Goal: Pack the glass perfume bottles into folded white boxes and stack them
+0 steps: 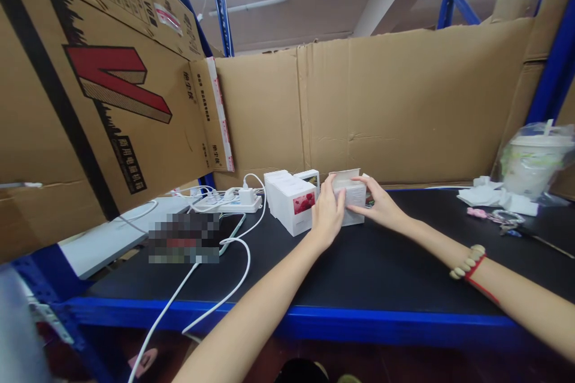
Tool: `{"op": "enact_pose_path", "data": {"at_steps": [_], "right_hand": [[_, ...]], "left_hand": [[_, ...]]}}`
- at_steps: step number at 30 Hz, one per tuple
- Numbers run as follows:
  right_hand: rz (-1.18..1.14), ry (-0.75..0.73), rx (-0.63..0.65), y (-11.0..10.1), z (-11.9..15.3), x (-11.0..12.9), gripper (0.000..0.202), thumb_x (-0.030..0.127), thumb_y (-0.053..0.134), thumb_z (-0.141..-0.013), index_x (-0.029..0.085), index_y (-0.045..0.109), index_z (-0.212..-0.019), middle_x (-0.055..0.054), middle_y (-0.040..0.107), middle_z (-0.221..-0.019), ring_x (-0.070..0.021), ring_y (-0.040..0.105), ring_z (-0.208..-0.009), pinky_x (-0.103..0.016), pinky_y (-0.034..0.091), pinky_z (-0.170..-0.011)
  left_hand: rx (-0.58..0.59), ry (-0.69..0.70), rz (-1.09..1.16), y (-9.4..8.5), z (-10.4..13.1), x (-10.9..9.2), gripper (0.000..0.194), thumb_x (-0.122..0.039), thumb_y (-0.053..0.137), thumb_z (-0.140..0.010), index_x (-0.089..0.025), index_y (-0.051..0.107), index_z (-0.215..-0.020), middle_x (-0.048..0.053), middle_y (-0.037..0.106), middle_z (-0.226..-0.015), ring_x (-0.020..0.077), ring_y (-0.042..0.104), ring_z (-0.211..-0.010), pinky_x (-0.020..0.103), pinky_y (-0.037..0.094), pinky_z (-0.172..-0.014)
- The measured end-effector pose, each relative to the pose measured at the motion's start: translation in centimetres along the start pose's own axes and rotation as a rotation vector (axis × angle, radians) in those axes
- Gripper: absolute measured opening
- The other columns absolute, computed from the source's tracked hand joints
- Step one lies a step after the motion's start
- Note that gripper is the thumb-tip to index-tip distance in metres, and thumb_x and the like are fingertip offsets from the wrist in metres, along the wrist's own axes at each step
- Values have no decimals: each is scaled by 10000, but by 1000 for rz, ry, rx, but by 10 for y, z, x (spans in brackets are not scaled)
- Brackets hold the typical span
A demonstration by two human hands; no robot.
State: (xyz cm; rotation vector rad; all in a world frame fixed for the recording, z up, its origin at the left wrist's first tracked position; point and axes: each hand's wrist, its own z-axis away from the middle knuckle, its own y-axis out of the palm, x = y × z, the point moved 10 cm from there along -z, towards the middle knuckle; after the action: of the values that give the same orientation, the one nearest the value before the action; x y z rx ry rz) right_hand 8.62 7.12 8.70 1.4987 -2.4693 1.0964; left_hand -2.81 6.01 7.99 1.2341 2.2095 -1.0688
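Observation:
On the black tabletop, both hands are around a small white cardboard box point(354, 216) whose top flap stands up. My left hand point(328, 215) presses its fingers against the box's left side and front. My right hand point(380, 204) grips the upper right edge between thumb and fingers. Close by on the left stands a row of white boxes point(286, 203) packed side by side, the front one bearing a red picture. Behind my left hand, another white box point(309, 177) with a dark picture is partly hidden. The inside of the held box cannot be seen.
A white power strip point(233, 202) with plugs and cables lies on the left, near a blurred-out phone-like device point(188, 239). On the right are a bagged drink cup point(534, 161), tissues point(489, 194) and keys point(507, 217). Cardboard walls point(404, 108) enclose the back; a blue edge point(359, 323) runs along the front.

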Motion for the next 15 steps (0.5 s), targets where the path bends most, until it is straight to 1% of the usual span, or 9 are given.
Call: {"op": "enact_pose_path", "data": {"at_steps": [3, 6, 9, 11, 15], "right_hand": [[-3, 42, 18, 2, 0, -8, 591, 441, 586, -660, 229, 413, -1183, -104, 520, -1124, -219, 564, -865, -371, 531, -638], [-7, 100, 28, 3, -1, -16, 693, 438, 608, -633, 202, 381, -1244, -130, 510, -1181, -233, 569, -888, -376, 534, -642], [-15, 132, 27, 3, -1, -20, 727, 435, 616, -620, 194, 378, -1263, -135, 508, -1203, -237, 569, -899, -372, 538, -642], [-18, 143, 36, 4, 0, -21, 731, 435, 618, -619, 203, 378, -1269, -127, 515, -1199, -234, 573, -889, -371, 542, -637], [-13, 156, 38, 6, 1, -22, 723, 451, 617, -623, 215, 388, -1267, -130, 484, -1232, -241, 576, -894, -376, 552, -604]], "left_hand": [[24, -56, -30, 0, -1, 4, 416, -286, 415, -848, -224, 353, -1254, 64, 506, -1236, 200, 511, -1090, 331, 436, -848], [43, -93, -72, -1, -3, 7, 433, -303, 487, -817, -224, 379, -1228, 60, 594, -1093, 208, 564, -994, 332, 446, -807], [44, -93, -99, -2, -4, 8, 434, -309, 512, -805, -228, 388, -1212, 50, 615, -1018, 204, 581, -940, 320, 449, -783], [50, -73, -124, -1, -4, 6, 409, -296, 489, -820, -231, 385, -1209, 50, 601, -1037, 200, 578, -944, 312, 448, -778], [97, -20, -199, 8, -2, 1, 298, -232, 377, -870, -234, 417, -1165, 62, 522, -1161, 189, 574, -955, 293, 461, -736]]}}
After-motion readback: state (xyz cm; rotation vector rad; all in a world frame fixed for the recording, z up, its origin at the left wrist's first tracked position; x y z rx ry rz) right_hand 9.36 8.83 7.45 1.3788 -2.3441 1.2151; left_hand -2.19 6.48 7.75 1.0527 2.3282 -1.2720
